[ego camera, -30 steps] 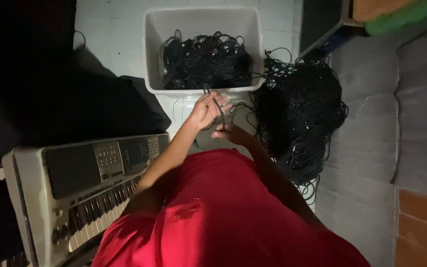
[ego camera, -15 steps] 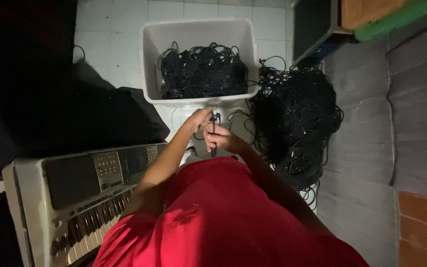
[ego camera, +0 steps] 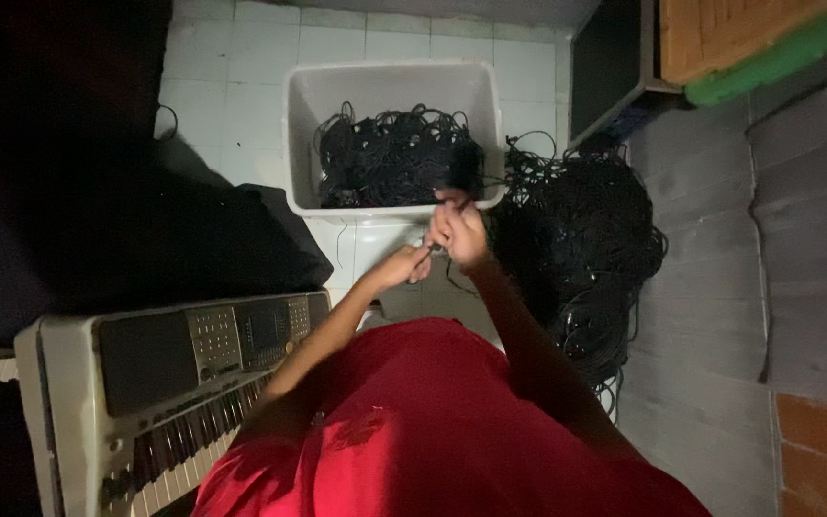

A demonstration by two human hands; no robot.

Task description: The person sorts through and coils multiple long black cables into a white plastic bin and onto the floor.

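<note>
Bridging both hands (ego camera: pixel 437 251) — black cable (ego camera: pixel 430 251)

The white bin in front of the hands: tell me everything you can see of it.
The white bin is a rectangular open tub, plastic by its look, with a rolled rim and rounded corners. It stands upright on the pale tiled floor, roughly half filled with tangled black cables. More black cable spills over its right rim into a loose pile on the floor. The right hand is at its near edge; whether it touches the rim is unclear. A dark bag lies against its left side.
</note>
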